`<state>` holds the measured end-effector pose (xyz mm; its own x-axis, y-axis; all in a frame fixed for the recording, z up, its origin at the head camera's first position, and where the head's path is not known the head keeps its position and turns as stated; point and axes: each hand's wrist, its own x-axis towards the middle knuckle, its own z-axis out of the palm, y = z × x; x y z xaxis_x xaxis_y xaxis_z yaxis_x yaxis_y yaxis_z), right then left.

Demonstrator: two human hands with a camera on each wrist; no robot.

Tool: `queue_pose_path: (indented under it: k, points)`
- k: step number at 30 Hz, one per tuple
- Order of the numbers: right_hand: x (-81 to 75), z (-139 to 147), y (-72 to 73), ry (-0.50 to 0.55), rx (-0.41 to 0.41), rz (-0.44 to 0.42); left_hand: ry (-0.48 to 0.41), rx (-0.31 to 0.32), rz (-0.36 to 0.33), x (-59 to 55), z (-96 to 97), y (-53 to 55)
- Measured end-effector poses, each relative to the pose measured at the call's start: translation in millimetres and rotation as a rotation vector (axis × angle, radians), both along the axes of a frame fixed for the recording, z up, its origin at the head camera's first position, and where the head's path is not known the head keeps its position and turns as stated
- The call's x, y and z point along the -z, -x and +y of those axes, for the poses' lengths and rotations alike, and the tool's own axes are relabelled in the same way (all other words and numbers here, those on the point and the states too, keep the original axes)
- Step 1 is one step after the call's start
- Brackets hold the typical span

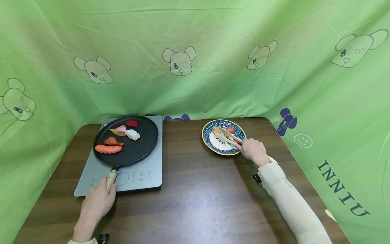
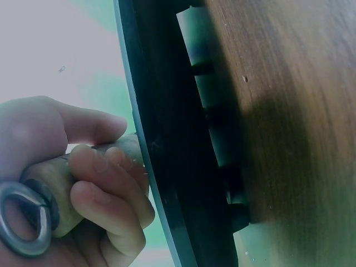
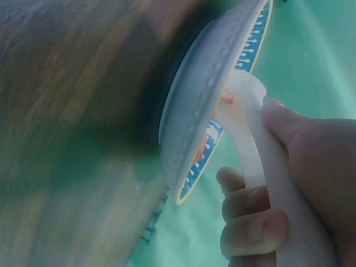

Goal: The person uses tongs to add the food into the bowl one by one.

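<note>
My left hand (image 1: 98, 200) grips the light handle (image 1: 111, 178) of a flat black frying pan (image 1: 138, 149); its fingers curl round that handle in the left wrist view. In the pan lie a scored orange sausage (image 1: 108, 149), a brown drumstick-like piece (image 1: 113, 141), a white-and-pink piece (image 1: 132, 134), a tan leaf-shaped piece (image 1: 117, 132) and a dark red piece (image 1: 132, 123). At the right, my right hand (image 1: 254, 151) holds pale tongs (image 3: 278, 172), whose tips reach into a blue-patterned plate (image 1: 210, 146). An orange-tan piece (image 1: 216, 129) lies right at the tips; a reddish round piece (image 1: 230, 129) sits beyond them.
Under the pan is a grey induction cooktop (image 1: 143, 184) on the left of a brown wooden table (image 1: 186, 189). Green printed cloth (image 1: 213, 91) hangs along the table's back and both sides. Bare tabletop stretches between cooktop and plate.
</note>
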<state>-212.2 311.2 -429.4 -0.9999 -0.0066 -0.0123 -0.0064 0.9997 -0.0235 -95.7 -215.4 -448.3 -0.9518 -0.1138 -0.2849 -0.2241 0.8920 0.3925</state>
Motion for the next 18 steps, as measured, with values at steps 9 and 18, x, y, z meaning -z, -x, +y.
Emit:
queue_pose_path:
  k: [9,18]
  points:
    - [-5.6,-11,6.8,0.056,0.055,-0.072,-0.008,-0.004,0.002,-0.3,0.8,-0.7]
    - [-4.4,-19,17.3,0.058,0.077,-0.117,-0.006,-0.006,0.000,0.0,-0.4,-0.2]
